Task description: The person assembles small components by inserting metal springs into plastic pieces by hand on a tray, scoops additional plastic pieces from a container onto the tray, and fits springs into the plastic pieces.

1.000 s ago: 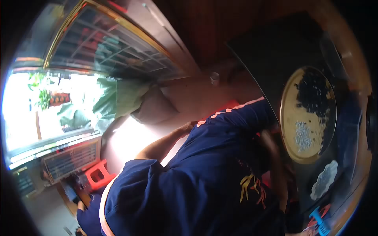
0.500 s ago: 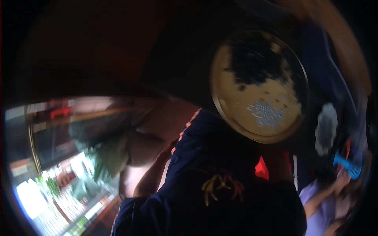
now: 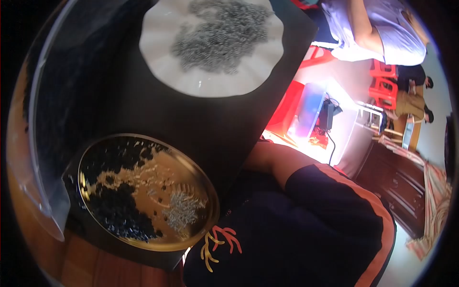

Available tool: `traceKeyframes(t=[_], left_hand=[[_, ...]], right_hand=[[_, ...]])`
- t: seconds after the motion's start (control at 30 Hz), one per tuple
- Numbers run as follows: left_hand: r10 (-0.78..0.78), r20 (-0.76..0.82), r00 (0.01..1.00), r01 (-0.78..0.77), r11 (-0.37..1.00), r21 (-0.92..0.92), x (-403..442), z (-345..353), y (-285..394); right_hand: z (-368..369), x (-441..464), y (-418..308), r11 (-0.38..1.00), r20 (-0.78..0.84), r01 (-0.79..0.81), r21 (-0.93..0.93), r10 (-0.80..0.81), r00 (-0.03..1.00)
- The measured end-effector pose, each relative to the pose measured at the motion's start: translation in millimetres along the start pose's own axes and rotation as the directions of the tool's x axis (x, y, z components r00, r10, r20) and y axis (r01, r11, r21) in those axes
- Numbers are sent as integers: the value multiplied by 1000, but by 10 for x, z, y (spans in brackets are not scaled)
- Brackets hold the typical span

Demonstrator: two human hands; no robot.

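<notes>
Neither of my hands shows in the head view. A round gold tray (image 3: 167, 233) lies on a dark table surface (image 3: 143, 112). On it, small black pieces (image 3: 122, 208) are spread over the left and upper parts, and a pile of small silver coil-like pieces (image 3: 184, 210) sits toward the right. Above it in the view is a white wavy-edged plate (image 3: 201, 86) heaped with similar silver pieces (image 3: 222, 36). At the left, a clear plastic edge (image 3: 33, 105) curves around a dark area; its contents are hard to make out.
A dark garment (image 3: 306, 225) with an orange stripe and a bare limb (image 3: 267, 158) border the table. Beyond are a person in a pale top (image 3: 401, 33), red stools (image 3: 382, 91), a translucent box (image 3: 313, 107), a black adapter (image 3: 327, 115) with its cord, and a brown cabinet (image 3: 397, 182).
The view has swung and turned. The tray now appears lower left and the white plate large at the top. The blue object seen earlier at the right is out of view.
</notes>
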State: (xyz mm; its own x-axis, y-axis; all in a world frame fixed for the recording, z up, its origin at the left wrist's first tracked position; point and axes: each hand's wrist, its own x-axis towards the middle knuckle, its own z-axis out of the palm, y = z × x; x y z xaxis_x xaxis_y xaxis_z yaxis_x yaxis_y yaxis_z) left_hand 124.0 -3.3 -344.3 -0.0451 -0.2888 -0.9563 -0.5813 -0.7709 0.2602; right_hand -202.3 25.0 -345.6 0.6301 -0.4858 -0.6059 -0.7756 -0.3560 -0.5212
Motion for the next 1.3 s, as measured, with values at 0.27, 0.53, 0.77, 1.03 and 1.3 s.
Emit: traceKeyframes(t=[0.27, 0.53, 0.77, 1.03, 1.3], left_hand=[[14, -14, 1000, -13, 999, 51, -6, -72, -40], [35, -60, 998, -35, 999, -10, -309, 2, -672], [26, -72, 997, -30, 999, -45, -390, 49, -1063], [35, -73, 997, -39, 997, -65, -411, 100, -1271], [15, -93, 996, -26, 993, -114, -418, 124, -1475]], right_hand=[[104, 293, -299, 994, 7, 104, -40, -104, 995], [166, 469, -630, 966, 59, 202, -161, -195, 979], [434, 217, -655, 963, 113, 233, -136, -219, 969], [-251, -820, -70, 982, -407, 139, 125, -76, 910], [240, -2400, 1334, 792, 17, -438, 425, 477, 879]])
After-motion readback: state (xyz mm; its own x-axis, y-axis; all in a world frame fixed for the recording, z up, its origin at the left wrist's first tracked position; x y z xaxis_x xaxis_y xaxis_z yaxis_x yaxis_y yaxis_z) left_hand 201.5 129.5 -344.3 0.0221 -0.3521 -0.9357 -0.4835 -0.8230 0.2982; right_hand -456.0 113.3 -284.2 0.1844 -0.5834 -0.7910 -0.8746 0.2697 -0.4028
